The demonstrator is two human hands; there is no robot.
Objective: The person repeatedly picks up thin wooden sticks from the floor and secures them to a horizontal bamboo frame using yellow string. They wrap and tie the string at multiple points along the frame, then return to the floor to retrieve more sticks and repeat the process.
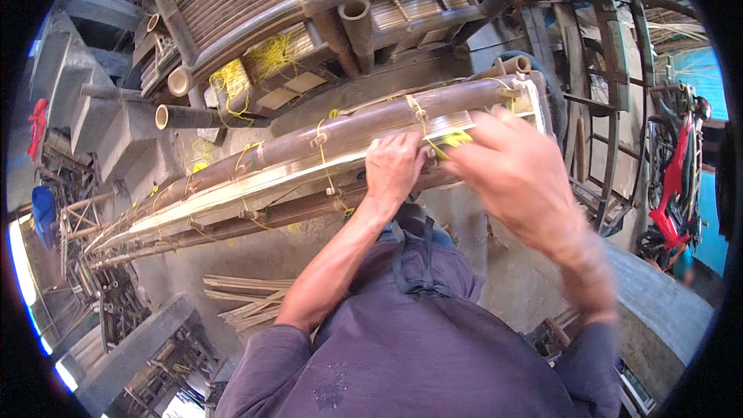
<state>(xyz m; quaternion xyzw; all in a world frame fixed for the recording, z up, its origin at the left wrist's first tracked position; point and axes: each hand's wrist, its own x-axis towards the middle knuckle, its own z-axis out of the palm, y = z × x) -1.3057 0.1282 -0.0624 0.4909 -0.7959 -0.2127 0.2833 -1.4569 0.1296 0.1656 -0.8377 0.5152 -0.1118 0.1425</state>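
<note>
Gripping the pale slats of the bamboo frame [255, 174], my left hand [393, 166] has its fingers curled down over the upper edge, knuckles facing me. My right hand [517, 174] sits just beside it to the right, blurred; its fingers bend toward a bit of yellow cord [455, 139] at the frame's edge and seem to pinch it, though I cannot tell for sure whether they close on it.

The frame lies in front of me, running from the far right down toward the near left: dark bamboo poles above and below, light split strips between them, tied at intervals with yellow cord knots. Its right end is capped by a pale crosspiece just beyond my right hand.

Farther off stands a bamboo bench [309, 8] with slatted seat and open-ended round poles, more yellow cord tangled under it. On the ground near my left elbow lies a small heap of split strips [248, 298]. At the far left hangs a red cloth [37, 128]; at the right edge a red motorbike [679, 178] stands beside a wooden rack [611, 93].
</note>
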